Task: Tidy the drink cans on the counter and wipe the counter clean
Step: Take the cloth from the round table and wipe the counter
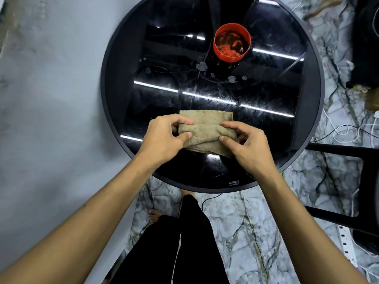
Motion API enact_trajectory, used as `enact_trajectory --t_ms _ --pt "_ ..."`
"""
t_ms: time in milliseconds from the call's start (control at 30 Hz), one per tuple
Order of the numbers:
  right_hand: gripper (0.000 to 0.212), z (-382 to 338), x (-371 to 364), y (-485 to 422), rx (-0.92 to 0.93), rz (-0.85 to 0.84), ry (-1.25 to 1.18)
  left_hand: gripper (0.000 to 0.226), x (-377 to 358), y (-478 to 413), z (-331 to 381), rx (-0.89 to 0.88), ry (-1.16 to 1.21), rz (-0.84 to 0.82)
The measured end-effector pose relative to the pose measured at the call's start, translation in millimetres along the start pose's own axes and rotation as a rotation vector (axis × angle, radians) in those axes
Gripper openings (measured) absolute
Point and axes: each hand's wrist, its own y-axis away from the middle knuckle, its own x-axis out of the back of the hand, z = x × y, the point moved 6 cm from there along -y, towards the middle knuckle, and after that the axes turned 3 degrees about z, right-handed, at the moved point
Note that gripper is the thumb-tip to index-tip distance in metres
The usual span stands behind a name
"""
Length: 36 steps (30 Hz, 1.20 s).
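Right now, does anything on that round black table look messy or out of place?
Yes. Pale dried splotches mark the round black glass table near the red round container. Both hands, left and right, hold a tan cloth.

Two bare forearms extended forward and converging, left hand (164, 136) and right hand (248, 146) side by side, palms down, fingers curled, thumb and forefinger of each pinching the same folded cloth (205, 128), knuckles raised, wrists slightly bent.
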Motion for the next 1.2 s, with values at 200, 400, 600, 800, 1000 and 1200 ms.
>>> enact_trajectory --t_ms 200,400,600,800,1000,1200 --pt "0.031 -10.6 3.3 7.5 0.023 -0.006 -0.059 0.026 9.2 7.4 1.2 -0.01 0.076 0.036" --pt "0.032 -34.7 10.9 19.5 0.053 -0.011 -0.096 0.026 21.3 21.9 7.5 -0.041 0.144 0.071" --pt "0.033 -70.2 16.8 36.7 0.132 -0.032 -0.144 0.026 40.9 47.9 15.0 -0.046 0.244 0.135" --pt "0.036 -108.5 11.3 58.7 0.239 -0.115 -0.207 0.029 73.1 89.2 17.5 -0.04 0.341 0.225" --pt "0.037 -155.2 -14.5 79.7 0.326 -0.234 -0.193 0.032 115.1 135.3 5.7 -0.016 0.399 0.361" --pt "0.038 -208.8 -54.5 98.9 0.415 -0.382 -0.183 0.031 164.9 187.1 -10.9 0.024 0.444 0.534"
